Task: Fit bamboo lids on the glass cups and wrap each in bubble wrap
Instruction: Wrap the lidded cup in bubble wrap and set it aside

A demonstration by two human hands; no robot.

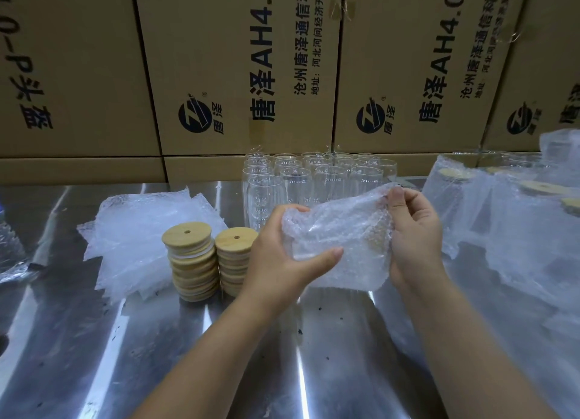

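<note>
Both hands are up over the middle of the steel worktop (329, 340), holding one piece of wrap (339, 239) between them, clear of the surface. The left hand (282, 255) grips its left side, thumb laid across the near face and fingers curled round behind. The right hand (414, 227) pinches the far right corner between thumb and fingertips, with the rest of the hand against the right edge. The wrap bulges as though round something, and a tan patch shows through it close to the right hand, but it is too cloudy to make out what is inside.

Just left of the left hand stand two stacks of bamboo lids (191, 261), side by side and nearly touching, each top lid with a small hole. Behind and left of them lies a loose pile of sheets (141, 230). Bare glass cups (314, 180) stand upright in tight rows at the far edge, directly beyond the hands. On the right sits a heap of wrapped cups (508, 217), pale lids showing faintly through the plastic. Cardboard boxes (219, 57) with black print form a wall along the far side.
</note>
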